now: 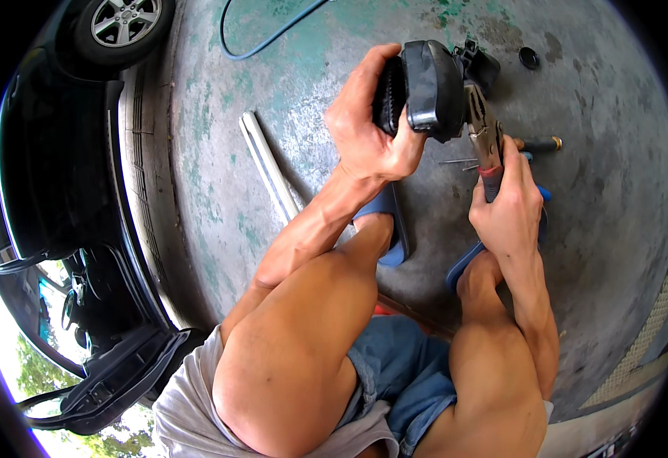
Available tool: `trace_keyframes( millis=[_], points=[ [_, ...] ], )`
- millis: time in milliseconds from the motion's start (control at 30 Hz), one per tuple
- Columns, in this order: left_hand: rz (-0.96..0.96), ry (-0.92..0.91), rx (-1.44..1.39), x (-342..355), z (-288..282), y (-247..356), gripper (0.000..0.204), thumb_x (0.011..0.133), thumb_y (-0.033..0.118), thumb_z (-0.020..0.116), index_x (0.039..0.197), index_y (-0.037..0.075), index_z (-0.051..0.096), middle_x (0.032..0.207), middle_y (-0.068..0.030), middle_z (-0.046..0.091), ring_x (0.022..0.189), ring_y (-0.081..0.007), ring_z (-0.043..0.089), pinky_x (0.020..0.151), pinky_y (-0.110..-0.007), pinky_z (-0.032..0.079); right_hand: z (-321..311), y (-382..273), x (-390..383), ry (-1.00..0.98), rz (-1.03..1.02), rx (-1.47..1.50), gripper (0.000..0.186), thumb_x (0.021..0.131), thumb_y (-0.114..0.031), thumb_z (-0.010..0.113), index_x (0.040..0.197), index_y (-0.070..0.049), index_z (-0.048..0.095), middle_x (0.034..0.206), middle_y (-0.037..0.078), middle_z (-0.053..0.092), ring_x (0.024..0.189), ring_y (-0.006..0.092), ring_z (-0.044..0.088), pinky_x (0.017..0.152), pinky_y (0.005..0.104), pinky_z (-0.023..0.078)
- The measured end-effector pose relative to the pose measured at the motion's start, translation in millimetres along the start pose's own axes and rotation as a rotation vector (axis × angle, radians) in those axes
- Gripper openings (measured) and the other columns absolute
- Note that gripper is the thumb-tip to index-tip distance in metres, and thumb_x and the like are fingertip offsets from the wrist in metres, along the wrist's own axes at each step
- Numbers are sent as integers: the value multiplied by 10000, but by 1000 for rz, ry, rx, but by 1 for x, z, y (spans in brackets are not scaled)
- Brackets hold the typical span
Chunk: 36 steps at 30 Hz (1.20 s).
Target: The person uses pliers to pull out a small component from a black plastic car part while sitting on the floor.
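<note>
My left hand [376, 137] is raised and closed around a chunky black part [435, 88] with a smooth rounded side and a ridged edge. Gripped in my right hand [511, 210] is a pair of metal pliers [484, 131] with red and dark handles. The jaws of the pliers point up beside the right side of the black part; whether they touch it I cannot tell. Just beyond the jaws shows a smaller black piece [480, 67], and whether it is joined to the part or lies on the floor is unclear.
A round black cap [528, 58] and a tool with a yellowish-tipped handle [540, 143] lie on the concrete floor. To the left are a long pale bar [266, 164] and a blue hose [273, 44]. A black car [51, 153] stands along the left side. Blue slippers [396, 229] are on my feet.
</note>
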<state>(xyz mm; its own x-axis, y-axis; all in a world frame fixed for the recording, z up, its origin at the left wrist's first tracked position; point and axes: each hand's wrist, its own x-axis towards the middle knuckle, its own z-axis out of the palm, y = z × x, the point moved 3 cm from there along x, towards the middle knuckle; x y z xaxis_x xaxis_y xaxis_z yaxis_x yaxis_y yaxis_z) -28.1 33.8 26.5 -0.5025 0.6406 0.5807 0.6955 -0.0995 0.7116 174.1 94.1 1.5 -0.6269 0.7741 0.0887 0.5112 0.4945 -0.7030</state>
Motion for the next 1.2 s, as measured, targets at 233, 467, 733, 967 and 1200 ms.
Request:
trace_keyframes(
  millis=[233,467,733,967,1200],
  points=[
    [-101,-144,178,-20,23,-15,479,769,182,692,1214,18,631,923,-156,711,801,-252,705,759,-335,552,30,38,-15,-75,105,87,633,715,35,705,1313,60,500,1110,256,653,1003,452,654,873,461,529],
    [-279,-248,321,-42,27,-26,447,766,227,722,1166,39,649,922,-199,712,818,-362,714,732,-402,565,60,53,-27,-206,228,207,511,759,-8,671,1253,59,560,1082,270,675,1013,452,655,897,459,518],
    [-335,-301,363,-57,36,-40,437,760,181,704,1166,29,651,938,-219,706,834,-369,714,744,-417,572,80,70,-32,-236,257,262,475,765,-23,664,1228,43,580,1060,266,679,1006,456,649,881,459,510],
    [-321,-284,347,-61,38,-44,460,750,189,688,1181,39,637,938,-214,700,833,-383,701,748,-445,564,85,70,-34,-217,294,246,437,790,-70,678,1210,18,595,1041,244,692,990,458,651,868,477,511],
    [-332,-279,333,-59,37,-39,431,768,159,690,1178,33,647,980,-215,714,870,-372,714,782,-416,570,82,61,-35,-266,449,87,389,846,-204,709,1194,-70,600,1030,220,700,990,468,649,847,516,503]
  ],
)
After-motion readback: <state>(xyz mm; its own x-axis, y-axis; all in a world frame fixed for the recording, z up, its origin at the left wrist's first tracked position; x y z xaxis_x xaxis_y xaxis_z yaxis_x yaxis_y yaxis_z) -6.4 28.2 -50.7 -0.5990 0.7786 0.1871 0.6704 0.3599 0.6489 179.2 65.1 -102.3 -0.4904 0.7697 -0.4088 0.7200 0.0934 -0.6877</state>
